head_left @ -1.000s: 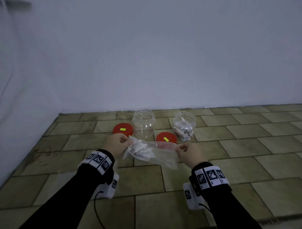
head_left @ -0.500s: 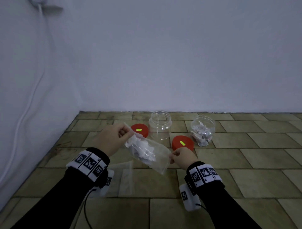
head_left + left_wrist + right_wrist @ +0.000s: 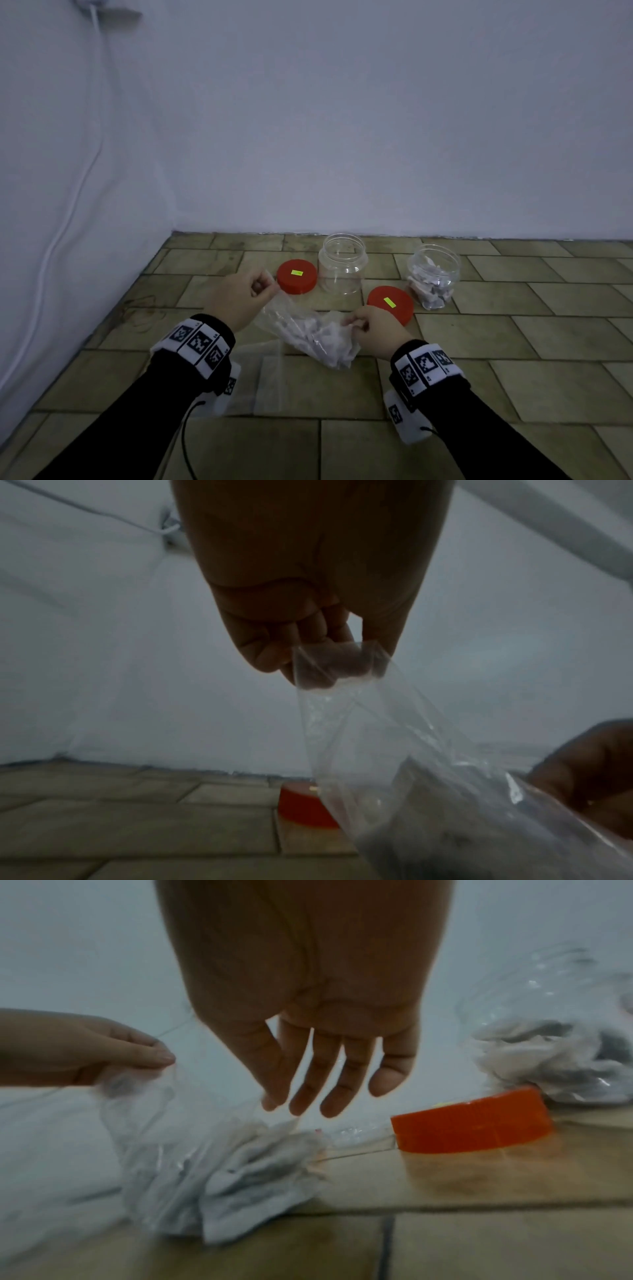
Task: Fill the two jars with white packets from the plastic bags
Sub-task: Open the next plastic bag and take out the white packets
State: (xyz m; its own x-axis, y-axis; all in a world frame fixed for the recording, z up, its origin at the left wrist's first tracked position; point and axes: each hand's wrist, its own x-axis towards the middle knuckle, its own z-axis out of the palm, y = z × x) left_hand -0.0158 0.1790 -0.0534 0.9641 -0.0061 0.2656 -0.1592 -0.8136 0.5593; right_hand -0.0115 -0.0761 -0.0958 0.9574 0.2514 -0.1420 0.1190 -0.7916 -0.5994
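A clear plastic bag (image 3: 308,332) of white packets slopes from my left hand (image 3: 239,298) down to the floor, with the packets bunched at its low right end (image 3: 205,1164). My left hand (image 3: 308,656) pinches the bag's upper corner (image 3: 342,664). My right hand (image 3: 371,329) hovers at the low end with its fingers (image 3: 308,1096) loosely straight just above the plastic, holding nothing. Behind stand an empty clear jar (image 3: 342,265) and a jar partly filled with packets (image 3: 433,277), both without lids.
Two red lids lie on the tiled floor, one (image 3: 296,275) left of the empty jar and one (image 3: 390,305) just beyond my right hand. An empty flat bag (image 3: 263,377) lies under my left wrist. Walls close the left and back, and a white cable (image 3: 78,185) hangs on the left.
The bag's right end has dropped to the floor and the packets have slid down into it. My right hand has let go of its pinch. My left hand still holds the raised corner.
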